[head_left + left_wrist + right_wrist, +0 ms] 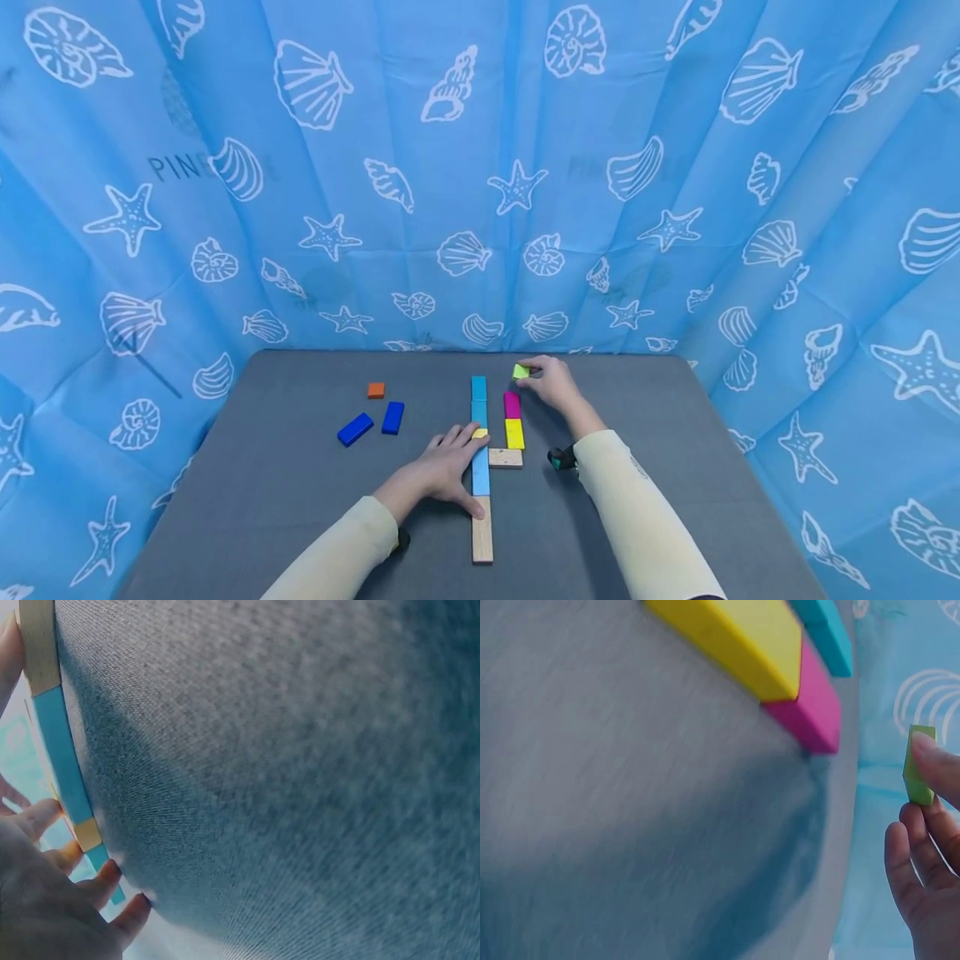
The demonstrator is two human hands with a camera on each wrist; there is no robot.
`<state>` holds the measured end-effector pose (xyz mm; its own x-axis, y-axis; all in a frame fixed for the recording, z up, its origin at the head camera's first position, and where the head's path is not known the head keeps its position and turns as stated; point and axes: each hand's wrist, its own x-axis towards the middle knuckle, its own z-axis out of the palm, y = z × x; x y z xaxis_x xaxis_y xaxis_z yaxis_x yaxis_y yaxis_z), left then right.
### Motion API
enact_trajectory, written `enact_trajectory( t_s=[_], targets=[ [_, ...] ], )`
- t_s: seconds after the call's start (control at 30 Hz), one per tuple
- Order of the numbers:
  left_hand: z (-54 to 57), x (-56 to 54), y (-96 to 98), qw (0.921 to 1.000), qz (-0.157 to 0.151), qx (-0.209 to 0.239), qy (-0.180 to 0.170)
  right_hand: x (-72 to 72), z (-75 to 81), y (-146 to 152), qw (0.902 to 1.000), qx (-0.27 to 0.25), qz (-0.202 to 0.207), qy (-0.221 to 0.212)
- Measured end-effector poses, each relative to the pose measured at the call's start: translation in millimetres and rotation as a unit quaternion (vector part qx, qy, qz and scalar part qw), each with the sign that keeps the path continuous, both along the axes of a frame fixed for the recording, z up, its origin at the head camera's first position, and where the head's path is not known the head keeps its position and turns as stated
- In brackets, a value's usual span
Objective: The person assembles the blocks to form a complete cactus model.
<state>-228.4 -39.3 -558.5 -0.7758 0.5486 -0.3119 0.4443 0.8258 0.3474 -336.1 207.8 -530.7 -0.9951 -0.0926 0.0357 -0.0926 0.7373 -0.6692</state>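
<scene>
My right hand (551, 383) pinches a small lime-green block (521, 372) between thumb and fingers, just beyond a magenta block (512, 405). Joined to the magenta block's near end is a yellow block (514, 434). My left hand (442, 468) lies spread over a straight row of blocks, with its thumb on a long plain wooden block (482, 542) and fingertips around a small pale yellow block (480, 433). A light-blue block (481, 477) sits between these two; teal blocks (478, 400) form the far end. In the left wrist view, the fingers (101, 885) reach along the row's side.
A shorter wooden block (506, 457) lies crosswise between the row and the yellow block. To the left are two dark blue blocks (356, 429) and an orange block (377, 391). The grey table (262, 500) ends at a blue shell-patterned curtain (450, 208).
</scene>
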Motion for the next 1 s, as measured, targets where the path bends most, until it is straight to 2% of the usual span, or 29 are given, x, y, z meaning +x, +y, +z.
enact_trajectory(
  t_s=[0.3,0.6,0.77,1.0],
  targets=[
    [-0.9,0.2,-1.2,0.9999,0.007,0.006,-0.009,-12.8,-0.1,-23,0.9995,-0.02,0.018,-0.013],
    [0.5,-1.8,-2.3,1.0,0.003,0.005,-0.006,-30.6,-9.1,-47,0.9983,-0.039,-0.012,-0.041],
    [-1.6,-1.9,-3.4,0.9998,0.002,0.013,-0.012,-34.9,-8.7,-65,0.9967,-0.058,-0.02,-0.053],
    [0.9,-2.8,-1.5,0.9998,0.0,0.013,-0.014,-40.8,-8.4,-75,0.9964,-0.048,-0.021,-0.066]
  ],
)
